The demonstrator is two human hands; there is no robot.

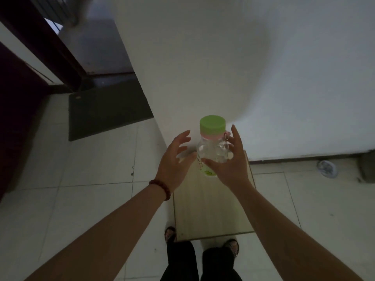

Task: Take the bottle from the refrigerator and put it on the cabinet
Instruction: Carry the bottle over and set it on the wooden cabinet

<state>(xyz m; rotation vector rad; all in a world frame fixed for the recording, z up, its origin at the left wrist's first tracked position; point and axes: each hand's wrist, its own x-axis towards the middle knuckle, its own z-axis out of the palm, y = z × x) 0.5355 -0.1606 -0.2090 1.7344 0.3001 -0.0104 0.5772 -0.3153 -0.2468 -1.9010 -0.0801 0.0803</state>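
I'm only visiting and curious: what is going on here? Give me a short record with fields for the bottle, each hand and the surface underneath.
bottle: clear, with a green cap, upright over the far end of the cabinet
right hand: holds the bottle, thumb across its front, fingers behind it
left hand: open, fingers spread, beside the bottle; contact unclear
cabinet: pale wood top, against the white wall
bottle set down: cannot tell
also in view: dark mat on the tiled floor
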